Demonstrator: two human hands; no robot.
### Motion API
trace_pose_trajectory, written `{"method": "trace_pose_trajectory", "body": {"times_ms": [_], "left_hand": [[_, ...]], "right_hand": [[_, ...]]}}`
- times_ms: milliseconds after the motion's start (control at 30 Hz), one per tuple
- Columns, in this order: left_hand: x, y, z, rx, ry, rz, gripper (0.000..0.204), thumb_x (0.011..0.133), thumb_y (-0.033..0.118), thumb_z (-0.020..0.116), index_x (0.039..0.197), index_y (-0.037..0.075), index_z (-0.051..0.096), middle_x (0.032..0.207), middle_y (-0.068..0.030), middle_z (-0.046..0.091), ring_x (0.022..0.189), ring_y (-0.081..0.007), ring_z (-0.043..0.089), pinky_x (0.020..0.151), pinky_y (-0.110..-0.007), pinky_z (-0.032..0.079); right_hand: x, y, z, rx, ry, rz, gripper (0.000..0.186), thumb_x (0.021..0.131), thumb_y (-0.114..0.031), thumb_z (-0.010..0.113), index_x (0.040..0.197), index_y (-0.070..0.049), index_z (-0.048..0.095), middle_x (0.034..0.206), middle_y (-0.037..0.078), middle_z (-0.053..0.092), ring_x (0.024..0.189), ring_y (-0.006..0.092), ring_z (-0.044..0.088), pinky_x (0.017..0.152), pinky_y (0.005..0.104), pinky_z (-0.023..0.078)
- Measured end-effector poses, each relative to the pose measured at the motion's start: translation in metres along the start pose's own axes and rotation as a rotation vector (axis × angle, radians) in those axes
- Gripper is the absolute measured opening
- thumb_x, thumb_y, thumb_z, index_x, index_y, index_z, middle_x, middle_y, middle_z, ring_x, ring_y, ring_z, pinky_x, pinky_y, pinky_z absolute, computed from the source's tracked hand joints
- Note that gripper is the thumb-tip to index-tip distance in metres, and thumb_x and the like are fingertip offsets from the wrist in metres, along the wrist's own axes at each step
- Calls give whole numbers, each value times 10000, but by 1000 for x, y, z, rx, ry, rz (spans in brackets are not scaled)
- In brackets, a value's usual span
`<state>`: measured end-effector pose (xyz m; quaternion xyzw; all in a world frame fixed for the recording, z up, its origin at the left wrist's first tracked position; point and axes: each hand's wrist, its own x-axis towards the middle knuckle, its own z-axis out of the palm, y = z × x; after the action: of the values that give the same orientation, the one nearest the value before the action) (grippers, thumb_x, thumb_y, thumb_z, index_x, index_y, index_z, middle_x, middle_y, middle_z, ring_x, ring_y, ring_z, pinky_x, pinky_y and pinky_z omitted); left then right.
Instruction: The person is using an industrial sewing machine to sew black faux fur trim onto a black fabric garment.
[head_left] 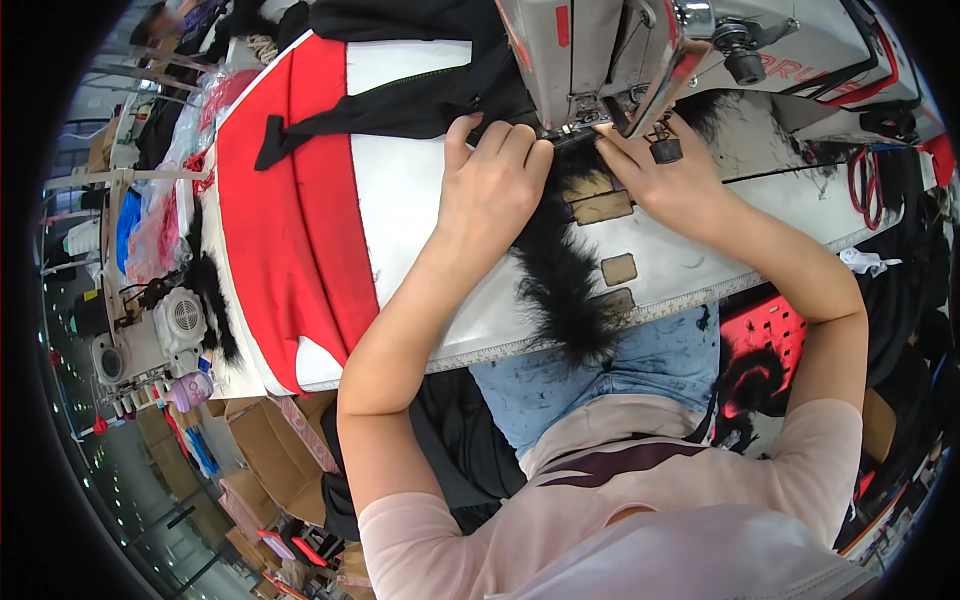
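Observation:
My left hand (496, 185) has its fingers curled down on a black fabric piece (395, 105), just left of the sewing machine's presser foot (572, 128). A fluffy black feather trim (568, 285) runs from the presser foot toward me and hangs over the table's front edge. On the right, my right hand (668, 180) is closed at the trim beside the foot, with thumb and forefinger pointing left. The machine's metal lever partly covers its other fingers. Dark fluff also shows beyond the right hand. The stitching point lies between both hands, partly hidden.
A red cloth (300, 220) lies across the white table (405, 230) at left. The sewing machine head (590, 50) stands over the far side. Red-handled scissors (865, 190) rest at right. A measuring tape (480, 355) lines the front edge. Cardboard boxes (275, 455) stand lower left.

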<state>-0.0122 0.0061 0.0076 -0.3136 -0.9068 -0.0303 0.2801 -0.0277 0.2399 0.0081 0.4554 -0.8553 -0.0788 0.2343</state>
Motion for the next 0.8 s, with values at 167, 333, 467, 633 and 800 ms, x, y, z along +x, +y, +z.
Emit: {"method": "trace_pose_trajectory", "body": {"times_ms": [167, 333, 467, 633, 800], "left_hand": [[0, 4, 2, -10, 12, -52, 105, 764, 93, 631, 858, 119, 589, 883, -10, 581, 909, -153, 590, 1025, -433, 335], [1, 15, 8, -14, 15, -72, 106, 775, 93, 628, 872, 108, 589, 983, -24, 640, 978, -160, 601, 1043, -437, 341], [6, 15, 14, -4, -1, -105, 85, 806, 74, 616, 883, 95, 587, 949, -43, 662, 984, -175, 629, 1053, -443, 357], [10, 10, 21, -31, 38, -113, 76, 818, 63, 619, 886, 85, 592, 889, -43, 660, 943, -183, 650, 1054, -459, 360], [7, 9, 22, -18, 56, -130, 74, 812, 58, 620, 878, 81, 597, 891, -40, 658, 951, -181, 645, 1055, -496, 349]], "right_hand": [[5, 11, 24, 301, 209, -11, 352, 713, -120, 651, 1047, -8, 639, 1024, 115, 668, 956, 283, 607, 893, 424, 497], [12, 3, 29, 551, 110, 437, 167, 825, -165, 652, 894, -13, 649, 899, 138, 629, 924, 353, 575, 818, 446, 477], [14, 12, 30, 514, 209, 338, 201, 822, -142, 719, 939, 1, 640, 851, 159, 650, 797, 384, 606, 735, 440, 494], [7, 15, 45, 564, 205, 370, 184, 813, -117, 734, 913, 8, 643, 853, 148, 650, 788, 369, 617, 695, 440, 492], [9, 13, 49, 588, 236, 370, 213, 845, -199, 676, 703, -41, 657, 760, 123, 598, 850, 344, 553, 796, 441, 436]]}}
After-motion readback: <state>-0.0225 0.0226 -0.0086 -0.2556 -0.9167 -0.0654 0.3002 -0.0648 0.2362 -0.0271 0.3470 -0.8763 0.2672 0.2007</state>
